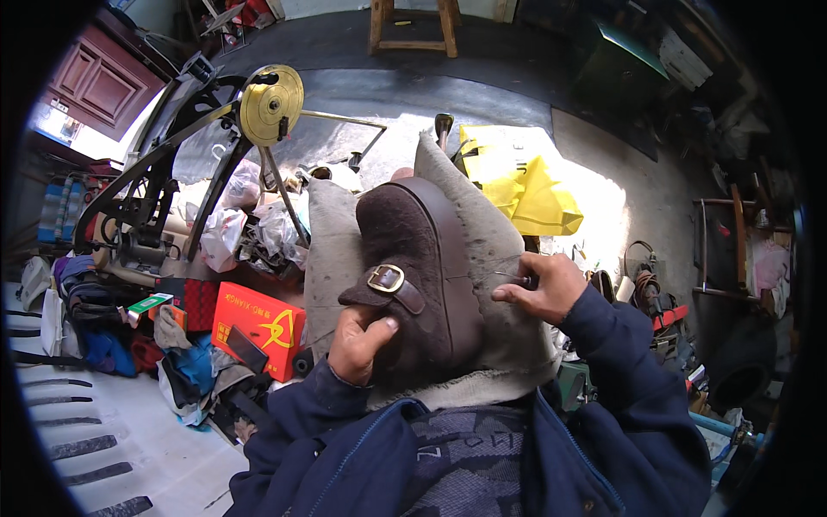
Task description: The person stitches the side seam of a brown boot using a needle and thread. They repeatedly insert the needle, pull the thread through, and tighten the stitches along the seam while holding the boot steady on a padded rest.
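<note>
A dark brown felt-like shoe with a strap and brass buckle lies on its side on a grey cloth pad over my lap, its sole edge toward the right. My left hand grips the shoe below the buckle strap, thumb pressed on the upper. My right hand is closed on a small dark-handled tool with a thin metal tip, an awl or hook, just right of the sole. A fine thread seems to run from the sole edge; its far end is too small to make out.
A black iron machine with a brass wheel stands at the left, among plastic bags, piled cloths and a red box. A yellow bag lies beyond my lap. A wooden stool stands behind; straps and tools crowd the right.
</note>
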{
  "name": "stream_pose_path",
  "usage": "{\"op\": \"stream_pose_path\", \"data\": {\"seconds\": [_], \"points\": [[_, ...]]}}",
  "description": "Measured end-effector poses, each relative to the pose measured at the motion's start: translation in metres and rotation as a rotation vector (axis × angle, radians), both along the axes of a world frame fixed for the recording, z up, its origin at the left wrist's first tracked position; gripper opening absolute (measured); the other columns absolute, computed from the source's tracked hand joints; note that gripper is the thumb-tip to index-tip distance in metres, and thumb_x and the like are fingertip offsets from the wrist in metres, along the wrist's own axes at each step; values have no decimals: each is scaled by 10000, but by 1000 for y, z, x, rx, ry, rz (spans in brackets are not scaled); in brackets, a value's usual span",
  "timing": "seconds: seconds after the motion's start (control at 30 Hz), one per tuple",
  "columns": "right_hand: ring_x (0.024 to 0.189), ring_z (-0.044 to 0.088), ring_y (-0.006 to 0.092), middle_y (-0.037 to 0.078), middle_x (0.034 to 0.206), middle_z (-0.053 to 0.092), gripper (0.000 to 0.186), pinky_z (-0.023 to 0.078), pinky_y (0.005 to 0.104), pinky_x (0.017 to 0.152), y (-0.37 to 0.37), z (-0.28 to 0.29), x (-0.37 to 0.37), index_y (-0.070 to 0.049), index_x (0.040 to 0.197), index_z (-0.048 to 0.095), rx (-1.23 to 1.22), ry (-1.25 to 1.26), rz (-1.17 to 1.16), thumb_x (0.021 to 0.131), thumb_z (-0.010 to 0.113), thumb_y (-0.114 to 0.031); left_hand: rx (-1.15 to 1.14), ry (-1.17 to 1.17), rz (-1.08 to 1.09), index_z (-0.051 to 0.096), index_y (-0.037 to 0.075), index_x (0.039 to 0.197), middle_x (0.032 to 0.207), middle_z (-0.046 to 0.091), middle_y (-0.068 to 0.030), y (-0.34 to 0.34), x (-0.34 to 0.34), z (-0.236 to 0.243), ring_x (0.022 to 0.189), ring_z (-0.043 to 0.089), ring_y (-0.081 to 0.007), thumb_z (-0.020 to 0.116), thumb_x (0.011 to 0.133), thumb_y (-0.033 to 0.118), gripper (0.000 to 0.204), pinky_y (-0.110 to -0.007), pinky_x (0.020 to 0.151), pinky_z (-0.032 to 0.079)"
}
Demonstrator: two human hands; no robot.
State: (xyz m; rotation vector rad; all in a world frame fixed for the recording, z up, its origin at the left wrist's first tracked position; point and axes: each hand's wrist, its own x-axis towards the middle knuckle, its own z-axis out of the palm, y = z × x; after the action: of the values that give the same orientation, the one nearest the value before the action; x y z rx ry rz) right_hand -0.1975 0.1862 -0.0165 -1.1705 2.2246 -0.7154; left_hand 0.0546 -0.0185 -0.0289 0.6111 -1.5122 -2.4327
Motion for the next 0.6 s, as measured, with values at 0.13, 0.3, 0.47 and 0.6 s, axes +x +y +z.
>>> {"op": "stream_pose_path", "data": {"seconds": [0.13,0.3,0.47,0.6], "points": [[652,437,56,-25,805,519,772,327,217,565,20,11,21,-6,1476,484,-397,-875,-216,914,770,-452,-58,-34,-39,587,-10,1342,1251,639,-107,3,-4,8,1234,552,-199,686,987,225,438,-363,1115,406],[606,355,40,-30,758,449,720,295,201,548,-23,3,54,2,1586,394,-374,-1509,5,1014,688,-322,-95,-128,-8,565,14,1328,1201,632,-70,21,-21,6,1131,587,-177,775,983,258,472,-355,1029,470],[478,239,49,-56,625,334,349,221,239,450,-1,-10,35,-79,902,555,-892,-1631,-397,1121,530,-350,-427,-184,-8,591,15,1272,1154,656,-56,18,-22,7,1058,620,-165,763,990,194,376,-325,956,501],[546,332,52,-35,656,407,378,284,235,513,22,-13,50,-44,974,606,-599,-1018,-415,1128,457,-355,-277,-260,11,608,11,1257,1128,671,-60,18,-30,4,1038,632,-164,755,993,174,343,-328,952,510]]}}
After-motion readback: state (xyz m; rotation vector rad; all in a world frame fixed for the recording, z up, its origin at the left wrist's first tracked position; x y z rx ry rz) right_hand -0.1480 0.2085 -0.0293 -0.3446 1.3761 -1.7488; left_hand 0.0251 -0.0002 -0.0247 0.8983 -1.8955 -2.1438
